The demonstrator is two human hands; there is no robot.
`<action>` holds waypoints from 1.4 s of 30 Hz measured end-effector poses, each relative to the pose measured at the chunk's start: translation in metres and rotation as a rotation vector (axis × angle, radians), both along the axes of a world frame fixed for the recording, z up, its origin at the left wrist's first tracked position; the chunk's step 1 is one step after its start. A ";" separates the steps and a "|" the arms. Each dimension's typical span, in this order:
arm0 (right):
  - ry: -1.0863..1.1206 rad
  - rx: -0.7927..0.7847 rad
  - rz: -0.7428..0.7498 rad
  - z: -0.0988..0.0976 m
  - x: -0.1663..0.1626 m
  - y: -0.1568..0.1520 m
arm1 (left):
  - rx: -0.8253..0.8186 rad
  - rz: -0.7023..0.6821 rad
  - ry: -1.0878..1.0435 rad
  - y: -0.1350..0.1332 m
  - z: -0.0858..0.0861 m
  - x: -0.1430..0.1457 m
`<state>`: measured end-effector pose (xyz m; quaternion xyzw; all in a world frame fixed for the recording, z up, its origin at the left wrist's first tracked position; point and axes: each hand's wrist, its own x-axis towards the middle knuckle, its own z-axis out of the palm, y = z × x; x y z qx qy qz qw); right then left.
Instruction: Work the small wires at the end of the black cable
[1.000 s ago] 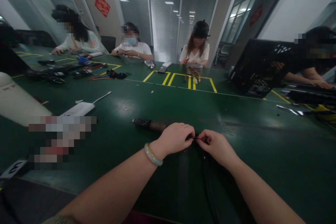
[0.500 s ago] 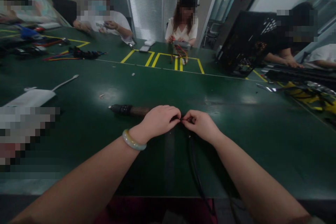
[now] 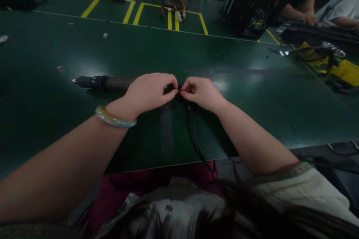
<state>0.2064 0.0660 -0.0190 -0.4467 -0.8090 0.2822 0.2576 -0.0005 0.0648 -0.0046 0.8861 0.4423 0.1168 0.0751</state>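
Observation:
An electric screwdriver [image 3: 114,84] with a black collar, a brown body and a thin metal tip lies on the green table, tip to the left. My left hand [image 3: 153,89] rests over its rear part, thumb and fingertips pinched together. Facing it, my right hand [image 3: 200,91] pinches at the same spot, and the fingertips of both hands nearly touch. Whatever sits between them is dark and too small to name. A black cable [image 3: 195,130] runs from below my right hand down over the table's near edge.
Across the green table [image 3: 112,56], a person handles a metal box with coloured wires [image 3: 175,0]. To the right stand a large black case [image 3: 246,3] and yellow-and-black items [image 3: 344,71]; another person's hand [image 3: 310,18] is there. A small white bit [image 3: 105,35] lies mid-table.
My view has tipped downward, so my lap and sleeve show more and the far side less. Both hands stay pinched together near the screwdriver's rear.

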 end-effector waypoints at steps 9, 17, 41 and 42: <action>-0.002 0.027 0.003 0.004 -0.001 -0.002 | 0.025 0.062 0.007 -0.003 0.004 0.002; -0.016 0.031 -0.006 0.003 -0.002 -0.002 | 0.040 0.039 0.005 -0.002 0.003 0.002; 0.005 0.001 -0.007 0.004 -0.001 -0.003 | 0.012 0.033 0.036 -0.003 0.006 0.002; 0.006 -0.001 -0.006 0.004 -0.001 -0.003 | 0.011 0.036 0.042 -0.003 0.006 0.002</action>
